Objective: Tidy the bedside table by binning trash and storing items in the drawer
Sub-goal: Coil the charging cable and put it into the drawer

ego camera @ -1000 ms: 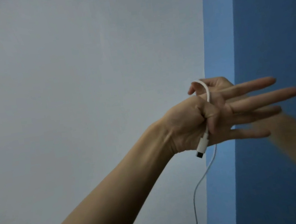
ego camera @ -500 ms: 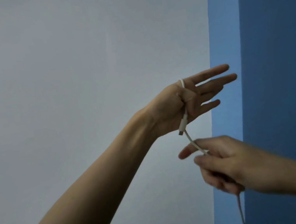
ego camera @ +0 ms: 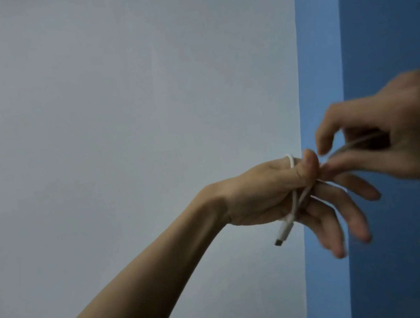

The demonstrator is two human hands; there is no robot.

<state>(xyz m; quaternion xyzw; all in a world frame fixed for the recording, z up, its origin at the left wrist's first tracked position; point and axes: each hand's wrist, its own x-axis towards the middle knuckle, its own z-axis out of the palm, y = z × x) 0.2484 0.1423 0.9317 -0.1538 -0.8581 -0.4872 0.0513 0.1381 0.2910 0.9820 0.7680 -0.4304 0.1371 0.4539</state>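
Left hand holds cable, plug pointing down-left.

Two hands are showing: one left hand, one right hand. One white cable with one plug is showing. Two walls are meeting: pale wall, blue wall
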